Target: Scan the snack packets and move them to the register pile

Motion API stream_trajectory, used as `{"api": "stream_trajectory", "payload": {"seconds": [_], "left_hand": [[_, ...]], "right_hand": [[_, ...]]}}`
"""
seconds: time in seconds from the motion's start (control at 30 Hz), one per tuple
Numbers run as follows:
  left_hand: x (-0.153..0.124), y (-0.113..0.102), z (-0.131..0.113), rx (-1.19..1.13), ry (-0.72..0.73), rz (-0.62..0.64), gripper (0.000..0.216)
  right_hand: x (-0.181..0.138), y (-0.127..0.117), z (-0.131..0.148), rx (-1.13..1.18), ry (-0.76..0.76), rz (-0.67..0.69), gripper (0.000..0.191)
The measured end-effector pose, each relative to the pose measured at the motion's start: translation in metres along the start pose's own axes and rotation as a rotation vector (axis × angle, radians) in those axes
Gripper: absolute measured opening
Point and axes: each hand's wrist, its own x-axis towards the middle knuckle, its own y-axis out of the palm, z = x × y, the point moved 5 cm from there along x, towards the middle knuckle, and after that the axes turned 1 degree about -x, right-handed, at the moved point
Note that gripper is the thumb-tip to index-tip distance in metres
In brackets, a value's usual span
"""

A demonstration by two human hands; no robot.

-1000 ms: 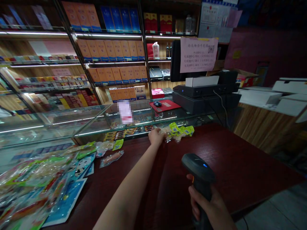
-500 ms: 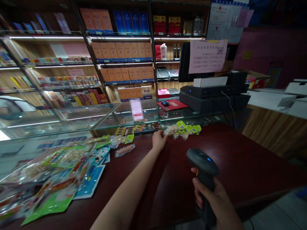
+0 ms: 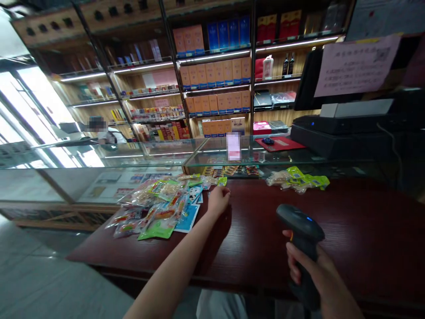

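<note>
My right hand (image 3: 314, 266) is wrapped round the handle of a black barcode scanner (image 3: 300, 223) with a blue light on top, held above the brown table (image 3: 245, 239). My left hand (image 3: 218, 200) is over the table at the right edge of a pile of packaged snacks (image 3: 162, 212). Its fingers are curled, and anything in them is hidden. Clear, green and blue wrappers make up the pile, a blue packet (image 3: 187, 218) lying on its near right side. Farther right, a smaller group of clear and green packets (image 3: 300, 179) lies apart from it.
A glass display counter (image 3: 156, 153) borders the table's far side. At the back right stand a monitor (image 3: 307, 82) and a black cash drawer (image 3: 345, 139). A mouse (image 3: 267, 141) rests on a red mat (image 3: 285, 144). Another person (image 3: 111, 135) is beyond the counter at left.
My left hand has left the small packet group at right and come over to the pile's right edge. The view has turned left. My right hand still holds the barcode scanner.
</note>
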Motion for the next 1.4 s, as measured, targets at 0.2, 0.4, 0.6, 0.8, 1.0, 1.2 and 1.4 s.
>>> {"api": "stream_trajectory", "payload": {"seconds": [0.2, 0.4, 0.6, 0.8, 1.0, 1.2, 1.4], "left_hand": [[0.035, -0.031, 0.034, 0.362, -0.019, -0.037, 0.021], [0.082, -0.022, 0.042, 0.579, 0.108, 0.066, 0.029], [0.114, 0.008, 0.056, 0.606, 0.140, 0.295, 0.042], [0.116, 0.017, 0.062, 0.624, 0.105, 0.344, 0.059], [0.113, 0.014, 0.053, 0.713, 0.160, 0.400, 0.063], [0.119, 0.017, 0.055, 0.694, 0.092, 0.482, 0.074], [0.122, 0.007, 0.032, 0.820, 0.285, 0.330, 0.050]], "right_hand": [[0.008, 0.008, -0.006, -0.001, 0.029, 0.045, 0.059], [0.020, 0.004, -0.009, -0.010, 0.054, 0.018, 0.060], [0.032, -0.004, -0.015, 0.027, 0.066, -0.044, 0.062], [0.030, -0.001, -0.010, 0.006, 0.067, -0.061, 0.058], [0.030, 0.003, -0.013, 0.016, 0.043, -0.062, 0.060], [0.030, -0.002, -0.014, 0.013, 0.034, -0.061, 0.064], [0.023, -0.002, -0.003, 0.033, 0.049, -0.076, 0.057]]}}
